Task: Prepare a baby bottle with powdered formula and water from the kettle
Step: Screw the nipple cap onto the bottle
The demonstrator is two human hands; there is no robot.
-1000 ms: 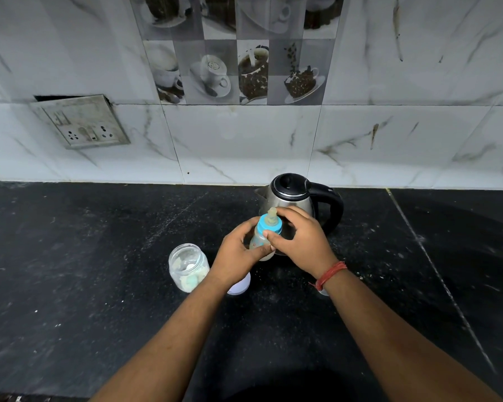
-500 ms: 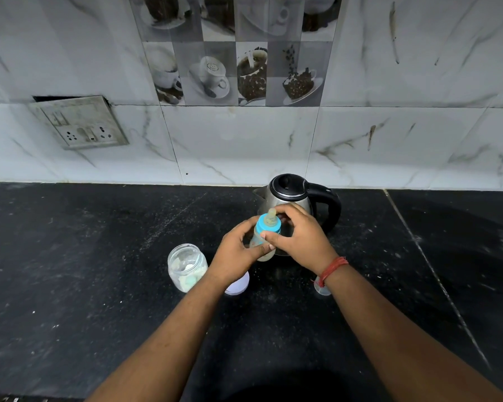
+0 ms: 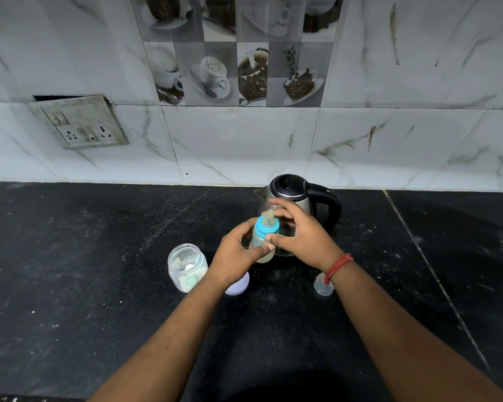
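A small baby bottle (image 3: pixel 262 242) with a blue collar and pale teat is held above the black counter, pale liquid in its lower part. My left hand (image 3: pixel 235 256) grips the bottle's body from the left. My right hand (image 3: pixel 299 233) sits at the blue collar, thumb against it and fingers spread around the teat. Directly behind stands a steel kettle (image 3: pixel 294 198) with a black lid and handle. An open clear jar (image 3: pixel 186 266) with whitish powder stands left of my left wrist.
A pale lilac lid (image 3: pixel 238 284) lies partly under my left wrist. A small clear cap (image 3: pixel 321 287) sits under my right wrist. A switch socket plate (image 3: pixel 80 123) hangs on the tiled wall at left. The black counter (image 3: pixel 70 256) stretches both ways.
My right hand's fingers have loosened and spread around the blue collar and teat. The bottle stays in the same place in my left hand.
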